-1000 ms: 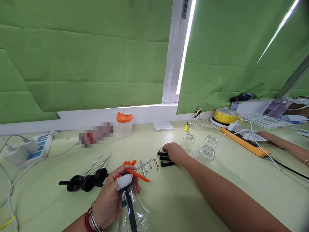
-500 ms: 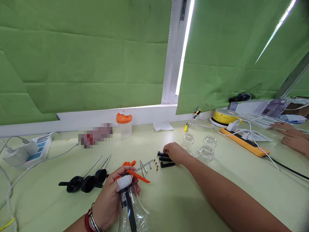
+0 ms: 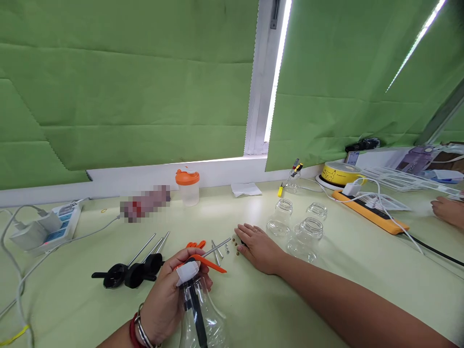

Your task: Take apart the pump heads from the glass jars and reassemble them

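My left hand [image 3: 170, 290], with white tape on a finger, is closed around the neck of a clear bottle [image 3: 213, 324]. A black handle strip [image 3: 197, 314] runs down the bottle's side, and an orange lever [image 3: 210, 264] and a metal rod [image 3: 217, 247] stick out at its top. My right hand [image 3: 259, 249] lies flat on the table, fingers stretched out, over black ribbed pieces that it almost fully hides. Small brass-coloured bits [image 3: 238, 253] lie beside its fingertips. Between my hands are thin metal pins [image 3: 216, 251] and small orange parts [image 3: 195, 244].
Clear glass jars [image 3: 279, 217] stand beyond my right forearm. Black ring-shaped parts with rods [image 3: 134, 274] lie at left, near a white power strip [image 3: 68, 222]. An orange-lidded cup [image 3: 187, 188] stands at the back. An orange power strip [image 3: 369, 212] and another person's hand [image 3: 447, 210] are at right.
My right hand has gone from fingering the black pieces to lying flat over them, nearer me. My left hand keeps its hold. The other person's hands have drawn back to the right.
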A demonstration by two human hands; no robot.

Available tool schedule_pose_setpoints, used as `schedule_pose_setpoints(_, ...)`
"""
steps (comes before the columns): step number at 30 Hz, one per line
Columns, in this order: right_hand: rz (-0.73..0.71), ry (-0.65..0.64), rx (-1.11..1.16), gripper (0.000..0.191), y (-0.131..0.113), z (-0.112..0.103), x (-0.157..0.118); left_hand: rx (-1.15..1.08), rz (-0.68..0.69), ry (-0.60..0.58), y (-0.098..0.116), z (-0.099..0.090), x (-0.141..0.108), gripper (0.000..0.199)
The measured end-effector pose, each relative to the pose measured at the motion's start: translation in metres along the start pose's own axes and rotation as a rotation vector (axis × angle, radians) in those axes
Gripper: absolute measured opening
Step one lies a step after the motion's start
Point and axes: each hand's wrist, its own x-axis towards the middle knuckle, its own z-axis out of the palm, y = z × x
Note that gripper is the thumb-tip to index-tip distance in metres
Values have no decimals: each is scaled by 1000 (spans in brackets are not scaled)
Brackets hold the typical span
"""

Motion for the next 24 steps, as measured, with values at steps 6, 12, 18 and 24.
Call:
schedule_pose_setpoints(6,-60,-18,9,56,3,-3,-7,3,-3,-11,0,1,-1,22)
schedule_pose_setpoints(12,-81,-67,0,64,3,-4,-8,-1,2,-35,-1,0,-2,21)
schedule_pose_setpoints(18,-107,-101,-5,69,2,-7,-7,15,0,-2,1,2,-4,21)
schedule_pose_setpoints(24,-109,23,72,64,-11,-28,-15,28,32,-8,5,7,-2,24)
